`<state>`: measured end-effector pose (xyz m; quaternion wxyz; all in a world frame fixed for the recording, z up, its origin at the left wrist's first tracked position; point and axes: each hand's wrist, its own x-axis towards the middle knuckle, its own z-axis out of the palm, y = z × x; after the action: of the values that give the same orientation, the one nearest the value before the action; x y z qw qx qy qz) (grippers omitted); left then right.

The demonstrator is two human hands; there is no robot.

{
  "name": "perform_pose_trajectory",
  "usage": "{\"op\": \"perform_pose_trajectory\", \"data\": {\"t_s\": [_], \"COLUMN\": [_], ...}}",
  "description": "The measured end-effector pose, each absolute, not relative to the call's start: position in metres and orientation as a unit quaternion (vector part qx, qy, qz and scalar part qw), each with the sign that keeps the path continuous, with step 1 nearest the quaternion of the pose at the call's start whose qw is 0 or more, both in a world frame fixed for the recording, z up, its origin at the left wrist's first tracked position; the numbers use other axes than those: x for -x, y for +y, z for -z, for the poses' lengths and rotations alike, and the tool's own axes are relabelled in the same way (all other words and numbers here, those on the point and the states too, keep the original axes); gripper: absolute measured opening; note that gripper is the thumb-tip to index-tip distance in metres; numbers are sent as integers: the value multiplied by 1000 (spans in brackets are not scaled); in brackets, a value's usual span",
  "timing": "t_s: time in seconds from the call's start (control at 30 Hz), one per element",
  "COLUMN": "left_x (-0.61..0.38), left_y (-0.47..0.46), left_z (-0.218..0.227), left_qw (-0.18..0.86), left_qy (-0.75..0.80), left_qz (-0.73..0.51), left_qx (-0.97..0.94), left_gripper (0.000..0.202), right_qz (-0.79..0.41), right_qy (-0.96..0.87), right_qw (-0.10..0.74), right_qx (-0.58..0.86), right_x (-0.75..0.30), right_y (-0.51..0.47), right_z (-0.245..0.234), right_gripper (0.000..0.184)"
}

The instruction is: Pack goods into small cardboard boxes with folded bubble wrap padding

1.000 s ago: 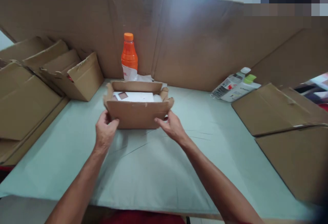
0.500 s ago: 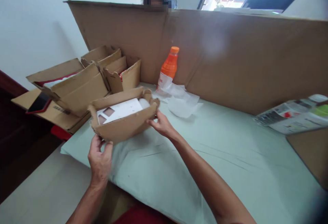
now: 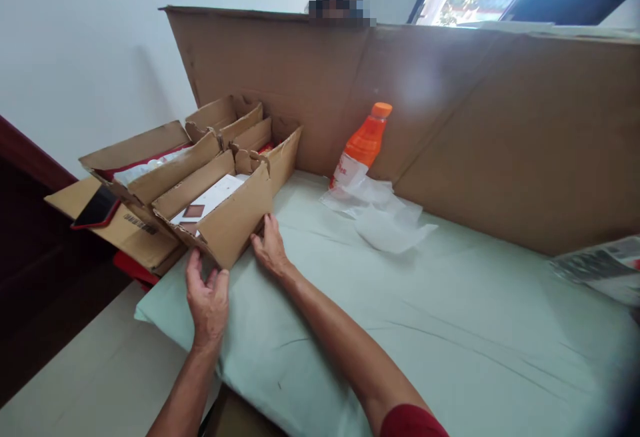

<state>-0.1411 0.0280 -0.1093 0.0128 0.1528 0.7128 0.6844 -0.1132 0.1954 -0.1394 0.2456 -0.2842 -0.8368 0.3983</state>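
A shallow cardboard tray [image 3: 233, 220] with a white card inside rests at the table's left corner, against other cardboard boxes. My left hand [image 3: 207, 300] is at its near corner, fingers curled up against the cardboard. My right hand [image 3: 269, 249] presses on the tray's lower right side with fingers against the wall. Both hands touch the tray.
Several open cardboard boxes [image 3: 150, 164] stand stacked at the left, one with a dark phone [image 3: 95, 207] on a flap. An orange bottle [image 3: 361, 147] and white paper [image 3: 383, 214] sit by the tall cardboard wall [image 3: 450, 104]. Printed packets [image 3: 600, 267] lie at right.
The tray moved left from the table's middle and came down beside the stacked boxes. My view swung left with it. Both hands stayed on the tray.
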Motion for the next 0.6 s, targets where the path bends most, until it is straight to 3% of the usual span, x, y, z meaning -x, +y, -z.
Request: {"op": "perform_pose_trajectory", "data": {"t_s": [0.33,0.5,0.6], "left_x": [178,158,127], "left_y": [26,7,-6], "left_z": [124,132,158], "left_qw": [98,132,175], "left_qy": [705,727,733], "left_qz": [-690,-668,-637], "left_qx": [-134,-86,-162], "left_gripper": [78,86,84], "right_qz": [-317,-206,-160], "right_qy": [-917,-955,-973], "right_qw": [175,162,122], "right_qx": [168,139,118], "right_x": [95,88,63], "right_y": [158,141,128], "right_z": [143,146,145], "right_gripper": [66,38,29]}}
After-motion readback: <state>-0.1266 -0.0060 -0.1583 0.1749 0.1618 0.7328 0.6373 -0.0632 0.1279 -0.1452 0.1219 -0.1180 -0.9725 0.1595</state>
